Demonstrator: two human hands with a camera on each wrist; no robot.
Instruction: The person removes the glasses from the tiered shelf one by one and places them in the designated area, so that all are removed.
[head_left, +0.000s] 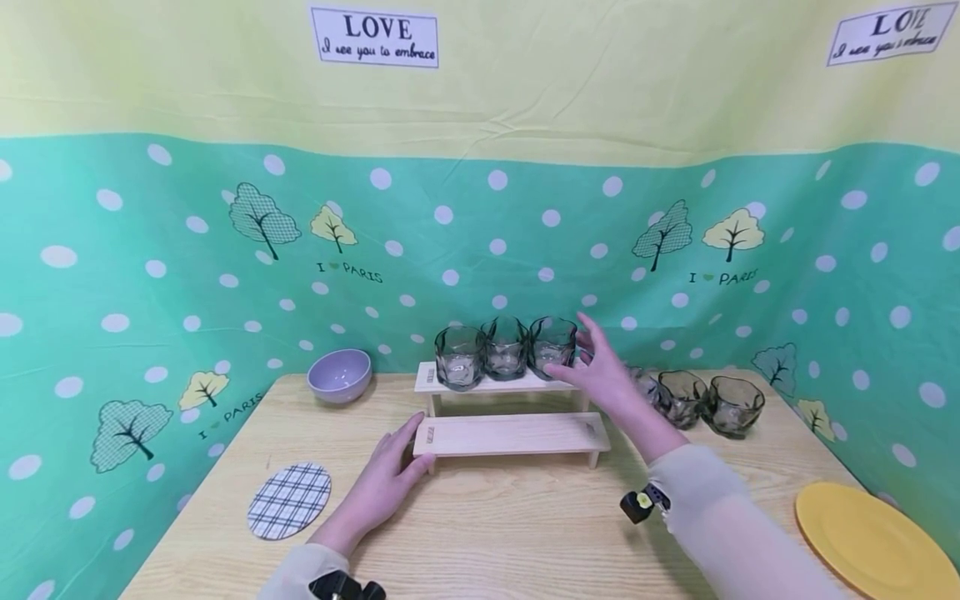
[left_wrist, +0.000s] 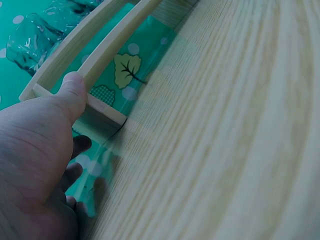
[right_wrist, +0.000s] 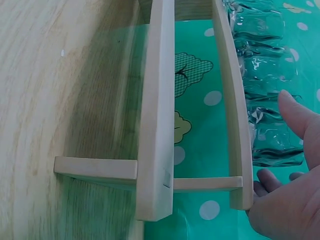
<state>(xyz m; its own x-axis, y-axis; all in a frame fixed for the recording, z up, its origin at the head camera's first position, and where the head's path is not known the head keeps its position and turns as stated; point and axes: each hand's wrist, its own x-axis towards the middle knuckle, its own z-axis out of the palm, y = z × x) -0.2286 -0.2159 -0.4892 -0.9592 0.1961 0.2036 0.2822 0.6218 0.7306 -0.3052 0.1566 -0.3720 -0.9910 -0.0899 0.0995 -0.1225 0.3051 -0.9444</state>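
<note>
The fingers of the right hand are spread wide around the right-hand glass on the upper shelf of the wooden rack, thumb at the front of the glass and the other fingers up along its right side; whether they press on it, I cannot tell. The left hand holds the left end of the rack's lower shelf between thumb and fingers, the thumb at the front corner and the forefinger reaching toward the back one. Two more glasses, a middle glass and a left glass, stand upright in the same row on the rack's upper shelf, close beside the first. To the right of the rack, partly behind the right forearm, a group of smoky glasses stands on the worktop. A purple bowl sits to the left of the rack, near its upper shelf, and a round checked mat lies in front and to the left of the rack. Well off to the rack's front right is a yellow plate. Behind the rack hangs a green and yellow cloth printed with white dots and trees.
</note>
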